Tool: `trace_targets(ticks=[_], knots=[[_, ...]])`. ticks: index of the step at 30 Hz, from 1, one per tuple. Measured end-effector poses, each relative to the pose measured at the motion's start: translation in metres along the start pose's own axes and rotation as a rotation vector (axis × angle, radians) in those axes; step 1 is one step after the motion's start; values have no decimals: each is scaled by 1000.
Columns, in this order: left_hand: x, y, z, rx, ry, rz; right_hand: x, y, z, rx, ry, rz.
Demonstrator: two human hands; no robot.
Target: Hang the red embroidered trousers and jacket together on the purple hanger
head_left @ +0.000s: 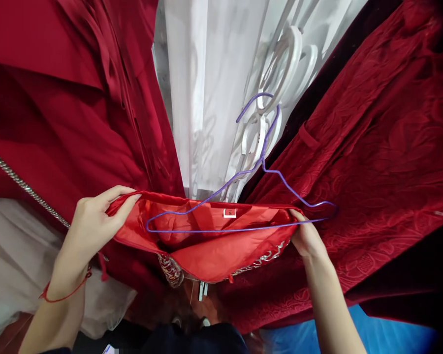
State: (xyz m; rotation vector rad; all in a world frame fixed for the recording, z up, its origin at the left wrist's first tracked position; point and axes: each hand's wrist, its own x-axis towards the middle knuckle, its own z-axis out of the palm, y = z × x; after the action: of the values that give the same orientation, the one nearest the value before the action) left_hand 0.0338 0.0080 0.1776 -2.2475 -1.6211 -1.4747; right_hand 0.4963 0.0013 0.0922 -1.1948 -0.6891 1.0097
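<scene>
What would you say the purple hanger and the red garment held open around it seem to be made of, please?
Purple hanger: thin bent wire, apparently coated in glossy purple. Red garment: smooth, satin-like cloth with a soft sheen; fibre unclear. Left hand and right hand pinch its ends.

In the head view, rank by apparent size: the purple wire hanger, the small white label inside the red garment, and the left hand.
1. Purple wire hanger
2. Left hand, though nearer the camera
3. White label

A clothing shop or dress storeroom, by the look of it. Red gowns point(372, 147) crowd both sides of the frame, with white plastic hangers point(288, 64) at upper centre against a white curtain point(203, 98).
</scene>
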Motion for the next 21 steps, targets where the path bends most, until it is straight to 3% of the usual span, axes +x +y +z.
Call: trace_targets(ticks=[4, 11, 17, 21], knots=[[-5, 22, 0, 27, -12, 54, -2, -1, -11, 39, 57, 30], [11, 23, 30, 216, -98, 39, -2, 7, -33, 108, 88, 25], [46, -5, 84, 515, -283, -64, 6, 18, -25, 70, 51, 112], [52, -23, 96, 477, -304, -59, 9, 26, -17, 59, 48, 135]])
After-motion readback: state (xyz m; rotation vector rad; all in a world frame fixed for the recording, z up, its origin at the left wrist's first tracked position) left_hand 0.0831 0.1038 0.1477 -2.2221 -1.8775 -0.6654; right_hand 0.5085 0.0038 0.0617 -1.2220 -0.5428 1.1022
